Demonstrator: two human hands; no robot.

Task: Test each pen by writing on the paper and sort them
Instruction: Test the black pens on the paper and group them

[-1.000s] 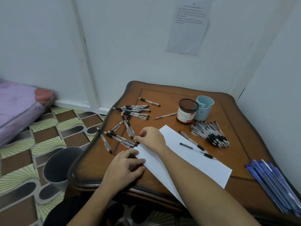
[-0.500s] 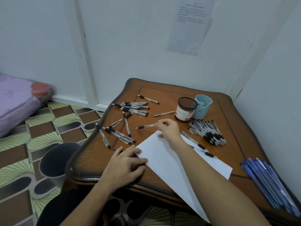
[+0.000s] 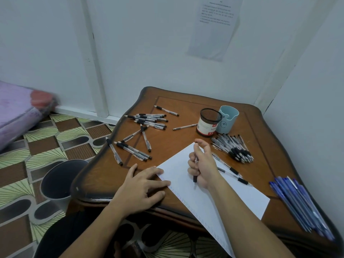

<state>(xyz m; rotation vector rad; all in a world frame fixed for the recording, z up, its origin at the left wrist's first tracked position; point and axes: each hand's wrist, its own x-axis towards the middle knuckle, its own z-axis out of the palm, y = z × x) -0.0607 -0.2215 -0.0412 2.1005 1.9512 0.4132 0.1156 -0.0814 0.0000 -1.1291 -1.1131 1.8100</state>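
The right hand (image 3: pixel 202 164) is curled into a fist around a pen (image 3: pixel 195 178) over the white paper (image 3: pixel 219 194). The pen stands almost straight up, tip pointing down near the sheet. The left hand (image 3: pixel 143 187) lies flat with fingers spread, pressing the paper's edge on the wooden table (image 3: pixel 104 181)

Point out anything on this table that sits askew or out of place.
The paper lies diagonally, its near corner hanging past the table edge; the left hand presses its left corner. Two pens lie on the sheet beside the right hand, which grips a pen over it. Nothing looks spilled or damaged.
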